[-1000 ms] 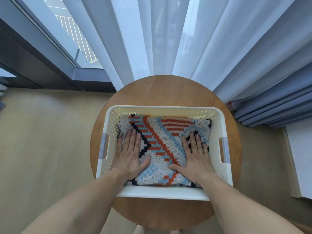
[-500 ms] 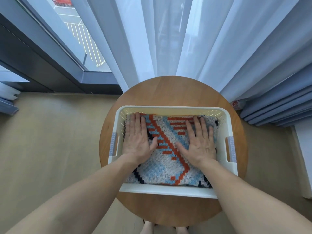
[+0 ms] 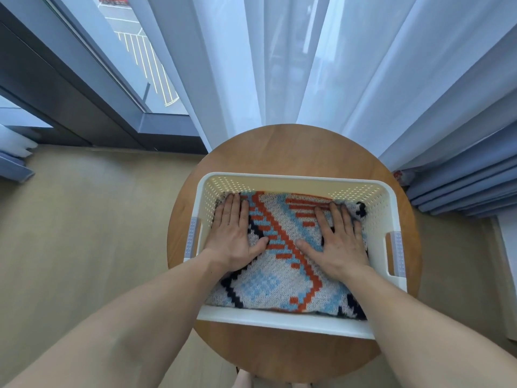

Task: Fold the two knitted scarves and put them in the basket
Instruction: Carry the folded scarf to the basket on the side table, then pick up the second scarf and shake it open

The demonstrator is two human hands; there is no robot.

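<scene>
A folded knitted scarf (image 3: 282, 273), white with orange, light blue and black patterns, lies inside the white perforated basket (image 3: 291, 322) and fills its floor. My left hand (image 3: 232, 236) lies flat on the scarf's left side, fingers straight and reaching the far left corner. My right hand (image 3: 337, 242) presses flat on the right side, fingertips near the far right corner. Only one scarf's top layer shows; anything beneath it is hidden.
The basket sits on a small round wooden table (image 3: 291, 148). White sheer curtains (image 3: 279, 65) hang just behind it, blue drapes (image 3: 461, 186) at the right, a window frame (image 3: 84, 102) at the left. Beige floor (image 3: 84, 233) surrounds the table.
Both hands have slid away from me across the scarf, from its near part to the far corners of the basket, staying flat on it.
</scene>
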